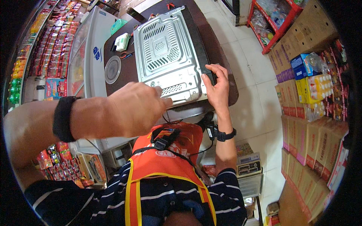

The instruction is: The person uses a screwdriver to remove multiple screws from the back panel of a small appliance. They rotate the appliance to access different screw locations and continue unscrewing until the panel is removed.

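Fingers (pixel 166 101) of your left hand (pixel 135 107) curl together at the near left corner of a vented metal panel (pixel 167 56); what they grip, if anything, is hidden. The step in hand appears to be close work at the panel's near end, and the next move likely calls for a steady right hand and a precise left. Your right hand (pixel 218 88) stands spread at the panel's right edge, thumb apart from fingers, contact unclear. The panel lies on a brown table (pixel 207 34) before you, a round dish (pixel 112 69) to its left.
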A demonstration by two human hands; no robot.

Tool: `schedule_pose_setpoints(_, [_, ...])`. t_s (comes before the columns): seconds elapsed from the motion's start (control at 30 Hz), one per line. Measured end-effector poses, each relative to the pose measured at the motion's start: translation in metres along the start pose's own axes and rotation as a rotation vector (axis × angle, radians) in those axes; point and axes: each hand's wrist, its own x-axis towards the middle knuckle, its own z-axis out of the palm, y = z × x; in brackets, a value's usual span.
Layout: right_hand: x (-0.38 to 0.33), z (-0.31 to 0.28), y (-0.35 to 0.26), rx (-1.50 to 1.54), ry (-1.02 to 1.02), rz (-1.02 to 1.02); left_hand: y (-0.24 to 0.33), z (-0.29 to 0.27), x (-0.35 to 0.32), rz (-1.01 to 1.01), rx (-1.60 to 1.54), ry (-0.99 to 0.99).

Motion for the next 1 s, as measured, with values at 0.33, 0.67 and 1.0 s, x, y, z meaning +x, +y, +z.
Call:
schedule_pose_setpoints(0.33, [0.000,0.002,0.001,0.012,0.032,0.001,0.013,-0.002,0.009,0.248,0.643,-0.107])
schedule_pose_setpoints(0.67, [0.002,0.000,-0.002,0.020,0.021,0.001,0.002,-0.015,0.007,-0.375,-0.510,-0.070])
schedule_pose_setpoints(1.0, [0.001,0.001,0.002,0.026,0.017,-0.014,-0.002,0.000,-0.002,-0.148,-0.095,-0.109])
